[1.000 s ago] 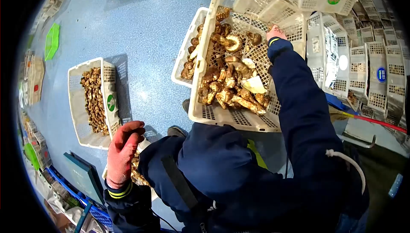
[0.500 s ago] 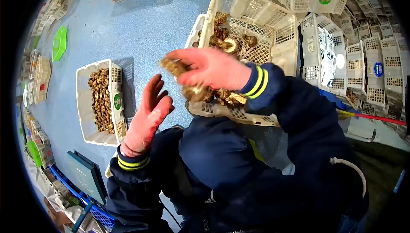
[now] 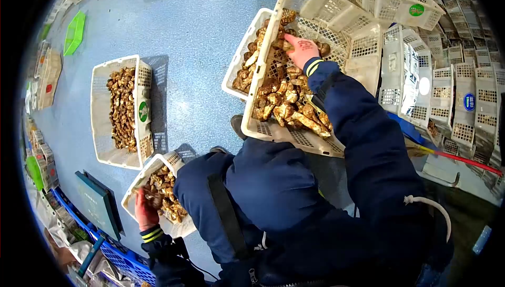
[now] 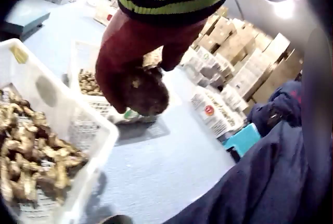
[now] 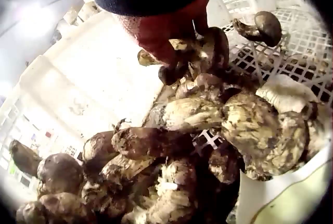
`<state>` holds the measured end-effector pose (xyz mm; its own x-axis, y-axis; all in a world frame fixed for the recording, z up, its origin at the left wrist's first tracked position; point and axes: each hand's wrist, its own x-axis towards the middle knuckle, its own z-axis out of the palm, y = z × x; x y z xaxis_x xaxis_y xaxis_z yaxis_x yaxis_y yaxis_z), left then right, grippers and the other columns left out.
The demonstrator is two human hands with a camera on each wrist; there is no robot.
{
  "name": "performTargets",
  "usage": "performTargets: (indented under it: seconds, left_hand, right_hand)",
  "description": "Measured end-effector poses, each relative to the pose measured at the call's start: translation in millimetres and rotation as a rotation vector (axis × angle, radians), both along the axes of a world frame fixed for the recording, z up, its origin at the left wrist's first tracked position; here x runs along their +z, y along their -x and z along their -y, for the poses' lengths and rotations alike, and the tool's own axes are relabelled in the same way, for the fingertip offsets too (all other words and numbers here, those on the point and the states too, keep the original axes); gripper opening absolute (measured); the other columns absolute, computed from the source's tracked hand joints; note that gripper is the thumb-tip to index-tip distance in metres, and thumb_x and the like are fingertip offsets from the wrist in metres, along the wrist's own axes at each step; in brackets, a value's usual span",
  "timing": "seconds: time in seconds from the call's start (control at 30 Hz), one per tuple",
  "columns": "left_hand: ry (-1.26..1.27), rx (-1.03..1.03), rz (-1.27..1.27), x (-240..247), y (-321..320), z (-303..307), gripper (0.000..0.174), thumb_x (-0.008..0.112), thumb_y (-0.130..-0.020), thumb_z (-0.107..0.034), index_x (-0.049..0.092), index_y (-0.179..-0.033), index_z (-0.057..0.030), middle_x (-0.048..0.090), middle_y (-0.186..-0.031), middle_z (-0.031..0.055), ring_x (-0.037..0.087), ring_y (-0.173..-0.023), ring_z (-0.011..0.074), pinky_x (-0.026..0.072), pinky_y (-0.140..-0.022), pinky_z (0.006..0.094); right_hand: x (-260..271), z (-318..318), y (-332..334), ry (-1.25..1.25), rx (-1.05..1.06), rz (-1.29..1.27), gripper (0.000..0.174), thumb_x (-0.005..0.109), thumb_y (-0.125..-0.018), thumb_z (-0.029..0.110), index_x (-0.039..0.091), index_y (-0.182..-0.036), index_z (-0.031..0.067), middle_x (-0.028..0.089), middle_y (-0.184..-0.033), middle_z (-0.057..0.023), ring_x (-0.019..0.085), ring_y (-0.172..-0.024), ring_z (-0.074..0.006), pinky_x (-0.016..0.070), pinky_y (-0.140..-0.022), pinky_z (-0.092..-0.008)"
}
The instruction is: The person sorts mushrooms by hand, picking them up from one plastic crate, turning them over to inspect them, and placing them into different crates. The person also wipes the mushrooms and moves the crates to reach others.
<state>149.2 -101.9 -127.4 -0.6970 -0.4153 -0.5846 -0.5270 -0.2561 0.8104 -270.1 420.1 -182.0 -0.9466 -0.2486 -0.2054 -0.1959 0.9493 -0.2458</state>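
My left hand (image 3: 145,211), in a pink glove, holds a brown mushroom (image 4: 145,94) by the near edge of a small white basket (image 3: 179,229) that has mushrooms in it. In the left wrist view the fingers curl round its dark cap. My right hand (image 3: 304,50), gloved alike, reaches down into a large white crate (image 3: 363,71) of mushrooms. Its fingers close round a mushroom (image 5: 213,47) in the right wrist view, among others at the crate's wall. Larger mushrooms (image 3: 286,111) lie heaped at the crate's near end.
Another white basket (image 3: 230,84) with mushrooms sits partly behind the large crate. On the blue floor to the left stands a crate (image 3: 99,124) of small mushrooms. A dark flat box (image 3: 94,205) and a blue basket (image 3: 123,263) are at lower left. White crates (image 3: 392,71) line the right.
My right hand lifted a mushroom from the large crate toward my left hand, then returned into that crate. The left hand has come down to the small basket and now holds a mushroom.
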Motion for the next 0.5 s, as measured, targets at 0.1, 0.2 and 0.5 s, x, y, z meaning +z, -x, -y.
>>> performTargets:
  seconds: [0.1,0.2,0.5]
  left_hand:
    - [-0.012,0.421,0.371,-3,-52,6,0.041,0.052,-0.086,-0.037,0.046,-0.121,-0.0168,0.051,-0.109,-0.0034,0.052,-0.092,0.0120,0.0444,-0.074,0.0307]
    - [-0.100,0.378,0.288,-22,-69,21,0.042,0.050,-0.088,-0.036,0.043,-0.125,-0.0173,0.050,-0.115,-0.0041,0.050,-0.100,0.0142,0.0420,-0.081,0.0361]
    - [0.408,-0.450,-0.058,-1,24,-16,0.049,0.055,-0.085,-0.006,0.036,-0.130,-0.0032,0.045,-0.128,0.0103,0.046,-0.117,0.0240,0.0413,-0.093,0.0359]
  right_hand:
    - [-10,-15,0,0.712,-0.322,0.101,0.050,0.060,-0.081,0.014,0.044,-0.127,0.0033,0.056,-0.119,-0.0145,0.056,-0.103,-0.0270,0.0431,-0.087,-0.0342]
    - [33,-28,-15,1.187,-0.294,0.277,0.050,0.062,-0.078,0.004,0.043,-0.123,-0.0072,0.056,-0.116,-0.0121,0.054,-0.102,-0.0180,0.0421,-0.088,-0.0290]
    - [91,-56,-69,0.463,0.041,0.982,0.057,0.063,-0.080,0.028,0.043,-0.128,0.0016,0.056,-0.116,-0.0123,0.055,-0.101,-0.0177,0.0454,-0.084,-0.0291]
